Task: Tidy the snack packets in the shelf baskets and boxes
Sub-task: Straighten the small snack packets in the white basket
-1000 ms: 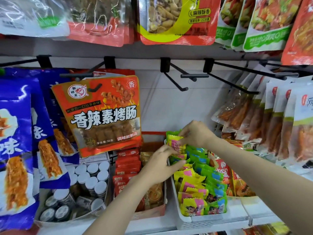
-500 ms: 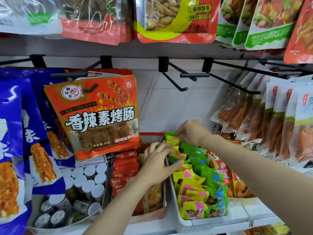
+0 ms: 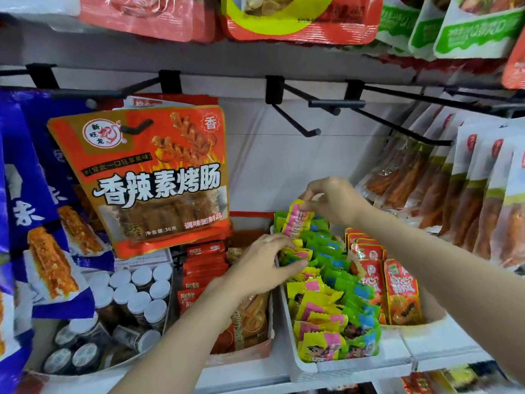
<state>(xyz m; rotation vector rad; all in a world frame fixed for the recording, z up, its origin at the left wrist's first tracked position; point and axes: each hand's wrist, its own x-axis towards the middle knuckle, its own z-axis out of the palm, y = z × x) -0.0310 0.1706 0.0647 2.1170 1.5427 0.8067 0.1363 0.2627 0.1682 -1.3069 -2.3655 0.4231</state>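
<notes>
- Shelf (image 3: pixel 355 368): holds baskets and boxes; hanging bags crowd it from above and both sides.
- White basket (image 3: pixel 305 372), centre: two rows of small packets, yellow-pink packets (image 3: pixel 318 311) on the left, green packets (image 3: pixel 338 268) beside them. Step in hand looks like re-filing the yellow-pink row.
- Your left hand (image 3: pixel 264 268): fingers straight-ish, pressing the row back at the basket's left wall.
- Your right hand (image 3: pixel 335 201): fingertips pinch one lifted packet (image 3: pixel 297 220) above the row's back end.
- Next move, judged: slot it upright into the gap your left hand keeps; packets look slippery.
</notes>
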